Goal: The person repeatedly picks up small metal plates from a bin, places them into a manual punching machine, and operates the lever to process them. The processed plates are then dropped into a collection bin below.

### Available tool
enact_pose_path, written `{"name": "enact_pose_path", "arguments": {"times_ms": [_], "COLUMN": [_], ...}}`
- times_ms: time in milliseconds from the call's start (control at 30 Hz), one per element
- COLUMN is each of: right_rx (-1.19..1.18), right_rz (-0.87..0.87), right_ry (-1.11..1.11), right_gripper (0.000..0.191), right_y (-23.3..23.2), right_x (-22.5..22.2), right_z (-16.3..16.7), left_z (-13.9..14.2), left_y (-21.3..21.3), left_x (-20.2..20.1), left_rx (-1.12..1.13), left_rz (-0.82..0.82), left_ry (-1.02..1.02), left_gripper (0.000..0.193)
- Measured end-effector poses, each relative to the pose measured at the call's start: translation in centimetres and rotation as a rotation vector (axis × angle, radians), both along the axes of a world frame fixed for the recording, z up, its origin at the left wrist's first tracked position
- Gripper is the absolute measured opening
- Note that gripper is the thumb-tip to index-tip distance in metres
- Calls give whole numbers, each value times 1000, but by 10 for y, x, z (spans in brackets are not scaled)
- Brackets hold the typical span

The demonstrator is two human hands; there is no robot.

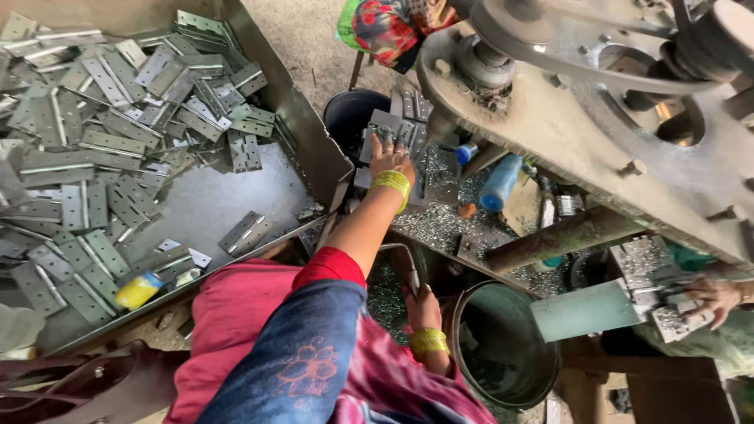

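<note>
Head view: left hand fingers spread on metal hinge plates; right hand grip unclear.

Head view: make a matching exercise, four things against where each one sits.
Things:
1. metal hinges
2. left hand
3. right hand
4. dark round bucket

Places:
A. low in the picture, right of the right hand
B. heaped in the steel tray on the left
C. reaching forward onto the press bed
D. near the body, beside a metal handle

Pairs: 1-B, 2-C, 3-D, 4-A
</note>
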State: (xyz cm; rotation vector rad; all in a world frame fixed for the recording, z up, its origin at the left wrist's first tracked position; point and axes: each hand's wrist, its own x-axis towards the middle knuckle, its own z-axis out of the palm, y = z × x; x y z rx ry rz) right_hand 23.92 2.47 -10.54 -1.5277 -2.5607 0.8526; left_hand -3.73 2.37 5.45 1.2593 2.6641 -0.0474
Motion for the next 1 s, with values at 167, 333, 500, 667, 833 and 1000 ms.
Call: {"name": "enact_pose_path", "arguments": {"times_ms": [167, 333, 500, 667, 833, 1000], "right_rx": [51, 388, 471, 338, 281, 277], "right_rz": [106, 82, 93, 63, -37, -20], "right_ry": [-7, 529, 590, 620, 521, 353], "right_gripper": [53, 45, 23, 21, 26, 33], "right_y": [-4, 1, -23, -23, -18, -26], "right_x": [-1, -20, -37, -38, -35, -39], "right_z": [15, 109, 171, 182, 180, 182], "left_z": [5, -17, -43, -3, 23, -15], "left_y": [3, -39, -85, -5, 1, -61], "left_x": [0, 33, 42, 52, 65, 69], "left_rx": [50, 60, 520, 605, 307, 412], "left_rz": [57, -94, -412, -279, 271, 55], "left_ry": [0, 169, 90, 351, -370, 140], "left_gripper": [46, 56, 35, 28, 42, 48]}}
